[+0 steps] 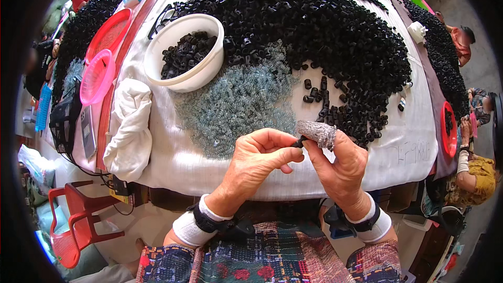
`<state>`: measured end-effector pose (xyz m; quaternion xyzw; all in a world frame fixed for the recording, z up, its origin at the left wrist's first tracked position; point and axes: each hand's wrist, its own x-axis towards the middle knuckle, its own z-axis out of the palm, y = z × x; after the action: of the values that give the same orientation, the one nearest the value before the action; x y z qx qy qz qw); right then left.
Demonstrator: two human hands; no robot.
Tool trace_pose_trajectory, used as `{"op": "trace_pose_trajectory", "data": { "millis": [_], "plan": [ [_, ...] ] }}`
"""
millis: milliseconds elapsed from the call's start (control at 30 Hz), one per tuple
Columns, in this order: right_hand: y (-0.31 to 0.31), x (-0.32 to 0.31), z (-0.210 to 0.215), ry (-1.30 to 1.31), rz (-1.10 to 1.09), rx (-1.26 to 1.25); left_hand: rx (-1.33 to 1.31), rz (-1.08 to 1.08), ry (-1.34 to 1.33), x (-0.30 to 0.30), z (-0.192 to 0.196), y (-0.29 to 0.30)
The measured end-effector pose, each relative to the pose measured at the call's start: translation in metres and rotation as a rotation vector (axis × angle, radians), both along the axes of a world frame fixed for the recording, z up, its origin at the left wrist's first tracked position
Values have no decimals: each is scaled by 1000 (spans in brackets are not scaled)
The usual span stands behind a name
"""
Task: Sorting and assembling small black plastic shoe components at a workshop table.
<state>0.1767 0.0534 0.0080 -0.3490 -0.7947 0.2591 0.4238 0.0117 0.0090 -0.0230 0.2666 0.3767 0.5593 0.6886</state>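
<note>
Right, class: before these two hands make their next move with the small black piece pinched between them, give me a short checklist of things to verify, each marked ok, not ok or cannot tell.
1. Small black piece pinched between both hands: ok.
2. Left hand has thumb and forefinger closed on it: ok.
3. Right hand has its grey fabric finger cover on: ok.
4. Pile of clear springs lies on the cloth just beyond the hands: ok.
5. White bowl upright, with room left above its black pieces: ok.
6. Spring already seated in the held piece: cannot tell.
</note>
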Motion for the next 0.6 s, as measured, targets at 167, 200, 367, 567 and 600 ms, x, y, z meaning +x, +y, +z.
{"op": "trace_pose_trajectory", "data": {
  "millis": [167, 200, 367, 567, 600],
  "plan": [
    [1, 1, -1, -82, -15, 6, -61, 7, 59, 0, 2, 1],
    [1, 0, -1, -82, -14, 6, -61, 7, 60, 0, 3, 0],
    [2, -1, -7, -117, -15, 90, -81, 23, 98, 3, 4, 2],
    [4, -4, -5, -99, 24, 99, -119, 11, 73, 3, 1, 3],
    [3, -5, -4, -96, 27, 100, -118, 14, 75, 2, -1, 3]
  ]
}}
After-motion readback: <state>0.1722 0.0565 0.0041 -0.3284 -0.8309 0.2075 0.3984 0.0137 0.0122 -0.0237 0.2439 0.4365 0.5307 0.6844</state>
